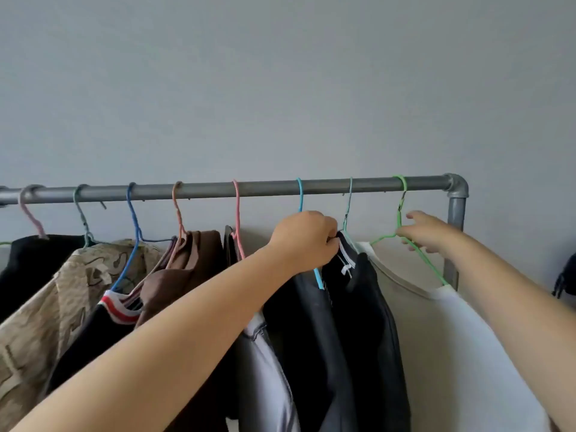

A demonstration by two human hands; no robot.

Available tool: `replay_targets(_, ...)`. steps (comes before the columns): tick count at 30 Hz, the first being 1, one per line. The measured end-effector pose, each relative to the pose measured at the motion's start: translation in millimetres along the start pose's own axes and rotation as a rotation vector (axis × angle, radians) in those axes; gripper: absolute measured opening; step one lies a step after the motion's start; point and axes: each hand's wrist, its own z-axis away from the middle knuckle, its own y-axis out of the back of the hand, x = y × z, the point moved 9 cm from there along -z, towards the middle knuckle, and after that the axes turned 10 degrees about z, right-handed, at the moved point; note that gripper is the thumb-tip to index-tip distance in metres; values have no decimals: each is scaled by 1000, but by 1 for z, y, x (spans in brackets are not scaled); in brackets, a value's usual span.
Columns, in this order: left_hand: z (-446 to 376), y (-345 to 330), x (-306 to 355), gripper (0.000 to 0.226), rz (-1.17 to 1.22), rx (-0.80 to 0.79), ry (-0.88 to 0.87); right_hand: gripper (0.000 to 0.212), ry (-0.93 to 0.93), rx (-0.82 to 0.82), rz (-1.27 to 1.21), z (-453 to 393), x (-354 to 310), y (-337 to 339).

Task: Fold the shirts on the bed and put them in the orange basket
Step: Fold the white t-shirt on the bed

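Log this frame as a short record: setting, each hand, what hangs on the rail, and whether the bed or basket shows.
setting: grey rail against a grey wall
left hand: grip closed on the collar of a black shirt
right hand: fingers at the green hanger, which carries a white shirt
other garments: brown shirt, patterned beige shirt
bed: not in view
orange basket: not in view

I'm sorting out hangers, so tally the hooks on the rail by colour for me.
Pink: 2
Grey-teal: 2
Dark blue: 1
Orange-brown: 1
Light blue: 1
Green: 1
Total: 8 hooks on the rail.
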Motion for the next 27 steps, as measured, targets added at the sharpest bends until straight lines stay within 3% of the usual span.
replay_targets(2,-9,-7,13,26,12,-18,-36,47,63,-190,-243,-8,0,-16)
replay_targets(5,-24,-22,33,26,54,-70,-86,27,167,-369,-321,-19,-2,-26)
replay_targets(8,-43,-40,47,26,53,-84,-32,17,337,-467,-362,-27,-8,-24)
replay_targets(11,-55,-61,53,43,42,-166,132,17,484,-457,-377,-34,-17,-25)
replay_targets(15,-57,-84,59,43,51,-309,294,19,613,-263,-479,-37,-40,-16)
replay_targets(20,-46,-72,46,5,202,-197,469,22,702,3,-540,-35,-55,0)
replay_targets(23,-23,-59,31,9,415,-101,578,42,811,211,-484,-15,-75,12)
replay_targets(25,-10,-53,25,14,497,-82,606,56,873,441,-416,1,-84,22)
replay_targets(27,10,-40,19,20,521,-38,645,51,1002,563,-387,30,-107,26)
